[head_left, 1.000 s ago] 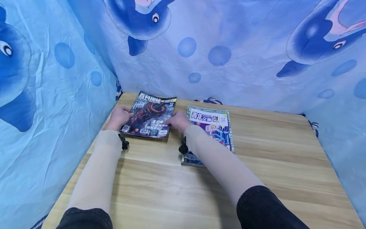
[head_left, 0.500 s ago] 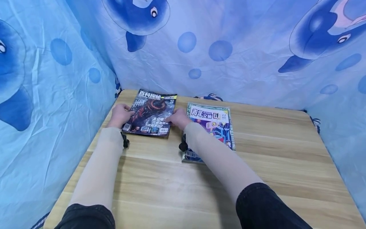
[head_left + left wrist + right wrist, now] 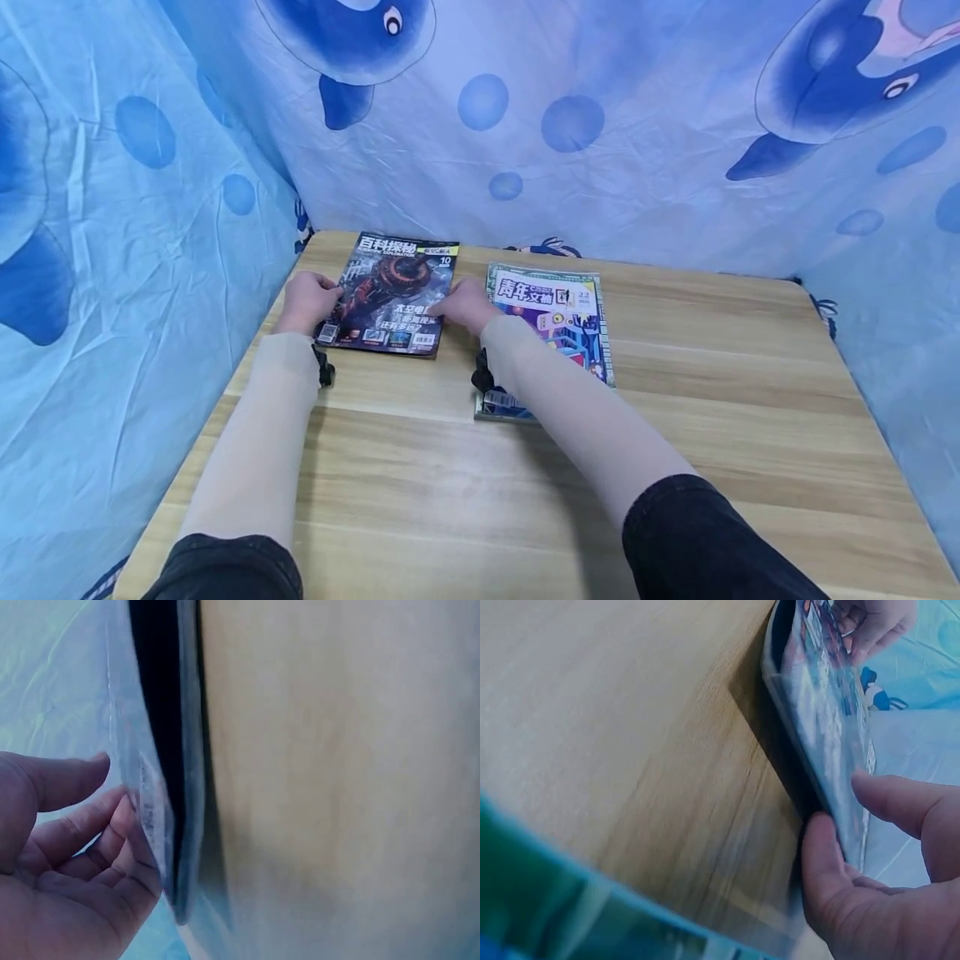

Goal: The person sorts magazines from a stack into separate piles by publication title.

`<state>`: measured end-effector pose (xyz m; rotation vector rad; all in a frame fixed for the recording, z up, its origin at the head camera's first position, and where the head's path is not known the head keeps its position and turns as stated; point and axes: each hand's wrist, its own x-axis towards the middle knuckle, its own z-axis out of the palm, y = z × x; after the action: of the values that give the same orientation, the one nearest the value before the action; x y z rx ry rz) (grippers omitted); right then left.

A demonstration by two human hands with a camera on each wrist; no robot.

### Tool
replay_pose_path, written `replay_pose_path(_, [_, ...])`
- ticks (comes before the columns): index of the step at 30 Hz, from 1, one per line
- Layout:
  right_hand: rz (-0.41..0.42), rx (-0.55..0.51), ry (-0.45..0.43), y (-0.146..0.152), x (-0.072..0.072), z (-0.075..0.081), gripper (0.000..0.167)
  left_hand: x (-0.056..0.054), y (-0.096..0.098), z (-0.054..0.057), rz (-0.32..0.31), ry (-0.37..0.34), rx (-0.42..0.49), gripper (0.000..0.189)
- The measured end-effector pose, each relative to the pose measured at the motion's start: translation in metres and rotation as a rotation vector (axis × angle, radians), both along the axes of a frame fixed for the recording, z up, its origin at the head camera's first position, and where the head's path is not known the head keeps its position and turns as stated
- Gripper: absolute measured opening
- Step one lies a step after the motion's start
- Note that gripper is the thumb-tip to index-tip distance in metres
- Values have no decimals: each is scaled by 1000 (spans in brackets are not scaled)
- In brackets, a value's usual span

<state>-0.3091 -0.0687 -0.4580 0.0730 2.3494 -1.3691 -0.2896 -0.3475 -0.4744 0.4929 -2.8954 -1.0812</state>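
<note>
Dark magazine (image 3: 393, 287), upper left of frame: I'd say getting it flat is what's left, since its right edge is off the table (image 3: 712, 375), pinched in my right hand (image 3: 468, 307). My left hand (image 3: 306, 302) curls at the other edge; can't tell if those fingers grip. Near centre, the purple-covered magazine (image 3: 570, 325) looks done.

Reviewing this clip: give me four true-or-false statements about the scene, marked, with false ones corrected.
1. The right hand pinches the dark magazine. True.
2. The purple magazine is left of the dark magazine. False: the purple magazine is on its right.
3. In the head view, the right forearm crosses part of the purple magazine. True.
4. The left hand touches the purple magazine. False: the left hand is at the dark magazine's left edge.
</note>
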Motion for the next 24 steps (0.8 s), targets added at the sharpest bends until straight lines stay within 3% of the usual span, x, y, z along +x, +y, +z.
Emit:
replay_pose_path(7, [131, 101, 85, 4, 9, 11, 48, 8, 7, 14, 83, -25, 20, 42])
replay_pose_path(14, [156, 67, 145, 15, 21, 22, 68, 17, 25, 26, 92, 101, 45, 41])
replay_pose_path(18, [148, 26, 195, 27, 27, 31, 66, 28, 43, 40, 70, 183, 74, 47])
replay_pose_path(24, [125, -43, 257, 53, 36, 42, 56, 50, 81, 58, 5, 271, 192, 58])
